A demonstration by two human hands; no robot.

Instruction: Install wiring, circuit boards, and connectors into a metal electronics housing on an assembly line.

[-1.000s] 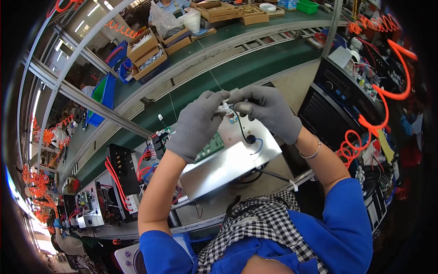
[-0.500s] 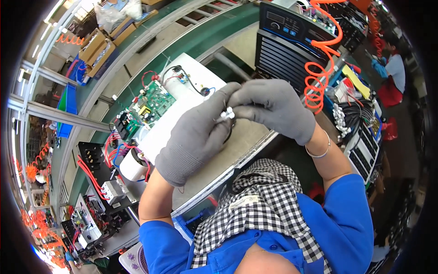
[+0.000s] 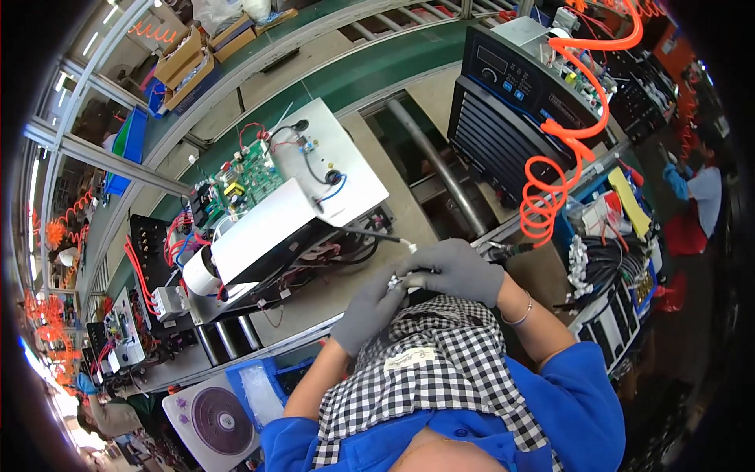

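In front of my apron, my gloved hands meet. My left hand (image 3: 371, 313) is closed, with small white pieces (image 3: 395, 282) showing at its fingertips; their kind is too small to make out. The fingers of my right hand (image 3: 458, 272) are pinched together beside them, and what they grip is hidden. A black cable (image 3: 370, 233) with a white end (image 3: 410, 248) runs from the machine chassis to just above my right hand. On the chassis sit a green circuit board (image 3: 255, 179) and a white metal panel (image 3: 271, 228).
A black machine with a louvred front (image 3: 491, 134) stands at the far right of the line. A coiled orange hose (image 3: 546, 204) hangs beside it. At right is a bin of black cables (image 3: 609, 263); a fan (image 3: 222, 419) stands lower left. Another person (image 3: 702, 197) is at far right.
Both hands have come down from over the chassis toward my apron, still together with the white pieces. The chassis, its panel and the black cable now show uncovered.
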